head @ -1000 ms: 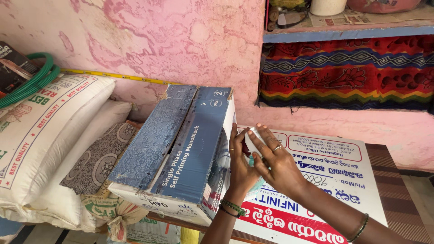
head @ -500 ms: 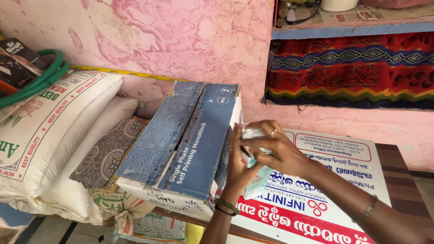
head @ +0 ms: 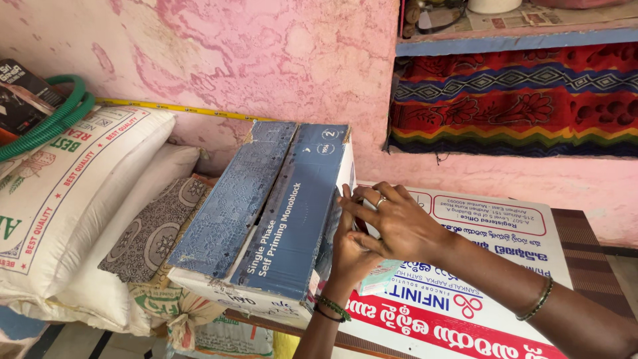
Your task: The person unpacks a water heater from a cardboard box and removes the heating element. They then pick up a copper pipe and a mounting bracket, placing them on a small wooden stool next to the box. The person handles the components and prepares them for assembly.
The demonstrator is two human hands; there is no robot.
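Note:
A blue and white cardboard box point(head: 266, 219) lies tilted on sacks, its closed flaps facing up. My left hand point(head: 347, 256) is raised against the box's right side, fingers pointing up. My right hand point(head: 399, 226), with a ring on one finger, lies over the left hand, its fingertips touching the box's edge. Both hands close around a pale green-white packet point(head: 380, 279); only its lower end shows beneath them. Bangles sit on both wrists.
A white and red printed board point(head: 505, 286) lies flat under my arms on a table. Stacked white sacks point(head: 73, 193) and a patterned cushion point(head: 153, 233) fill the left, with a green hose point(head: 53, 123) above. A striped cloth point(head: 518, 100) hangs below a blue shelf on the pink wall.
My hands have drawn together and closed over the pale packet, pressing closer to the box's right side. The view has shifted slightly; the box has not moved.

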